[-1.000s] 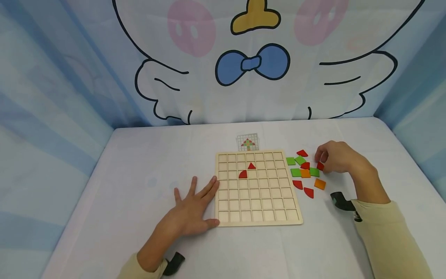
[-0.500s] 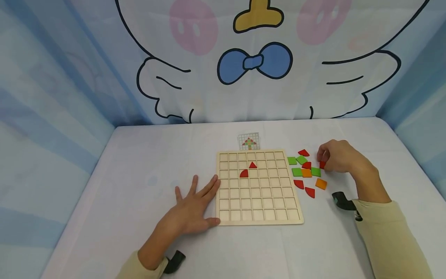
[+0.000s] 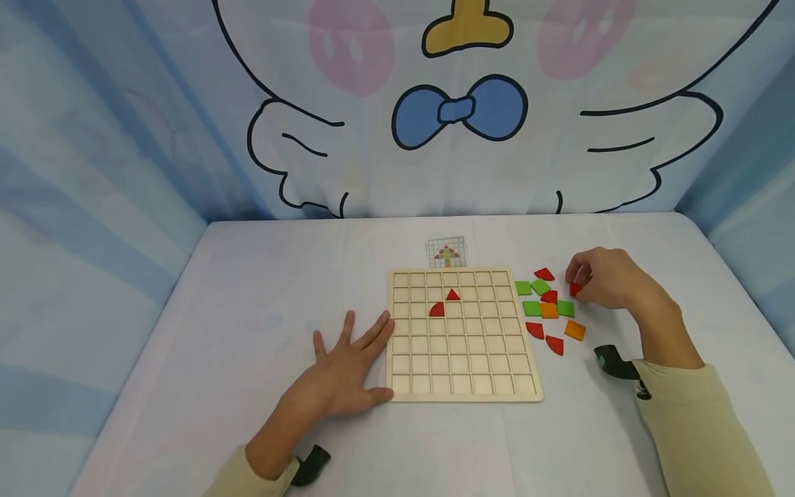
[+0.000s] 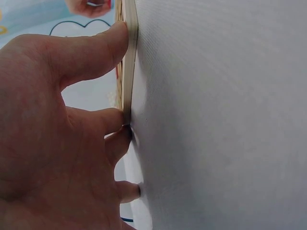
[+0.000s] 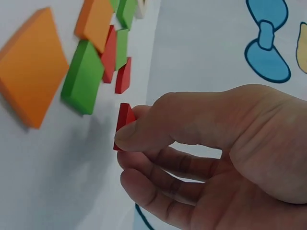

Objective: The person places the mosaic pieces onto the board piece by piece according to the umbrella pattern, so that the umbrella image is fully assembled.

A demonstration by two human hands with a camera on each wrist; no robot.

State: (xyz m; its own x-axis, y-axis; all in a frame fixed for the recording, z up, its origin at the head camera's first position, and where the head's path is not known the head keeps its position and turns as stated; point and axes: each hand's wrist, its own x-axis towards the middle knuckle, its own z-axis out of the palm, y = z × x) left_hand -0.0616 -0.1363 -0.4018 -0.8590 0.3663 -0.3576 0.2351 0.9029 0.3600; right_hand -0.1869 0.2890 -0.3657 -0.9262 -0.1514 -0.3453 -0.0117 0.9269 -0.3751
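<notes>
A wooden grid board (image 3: 466,366) lies on the table with a red triangle (image 3: 453,295) and a red quarter-circle piece (image 3: 437,310) in its cells. Along the board's left edge rests my left hand (image 3: 338,376), fingers spread, thumb and fingertips touching the rim; the left wrist view shows the thumb on the board's side (image 4: 128,72). Beyond the loose pieces, my right hand (image 3: 605,277) pinches a small red piece (image 5: 123,125) between thumb and fingers. The fingers partly cover it, so its full shape is hidden.
Right of the board lie green squares (image 3: 531,308), orange squares (image 3: 575,330) and red pieces (image 3: 555,345), several in all. A small pattern card (image 3: 446,252) sits behind the board. A printed curtain (image 3: 459,166) hangs behind the white table (image 3: 261,276).
My right hand has lifted the red piece slightly and turned it in its fingers. The left hand stays at the board's edge. The whole head view has shifted a little.
</notes>
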